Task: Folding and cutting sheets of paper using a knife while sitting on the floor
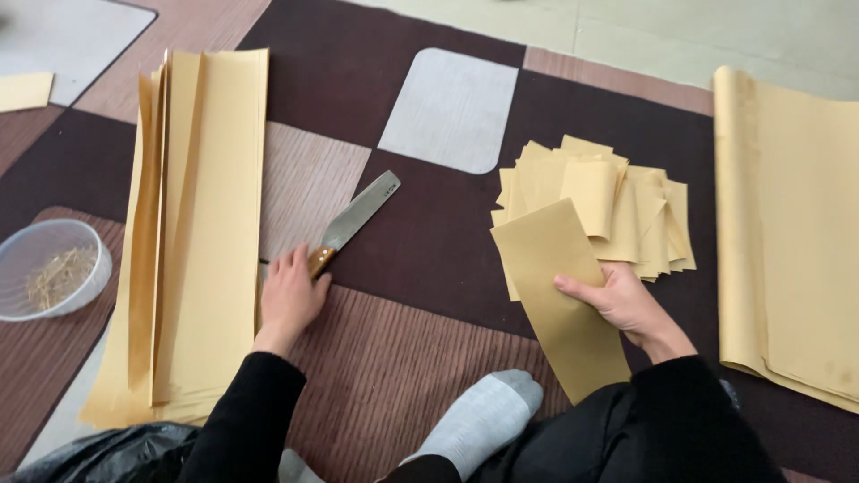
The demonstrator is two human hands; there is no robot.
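A patterned carpet (429, 241) in dark brown, striped brown and grey panels covers the floor. A large stack of yellow paper sheets (796, 233) lies at the right edge, long axis running away from the person. A second stack of long folded yellow sheets (192, 241) lies at left, long axis likewise running near to far. A loose pile of small cut yellow pieces (617, 201) sits right of centre. The right hand (622, 304) grasps a cut yellow strip (559, 295), thumb on top and fingers curled beneath; the strip's long axis tilts from far-left to near-right, just overlapping the pile. A clear bowl (49, 266) of straw-like shreds stands far left. The knife (353, 224) lies on the carpet, blade pointing far-right; the left hand (288, 300) rests on its wooden handle, fingers loosely bent over it. A grey-socked foot (483, 416) shows below.
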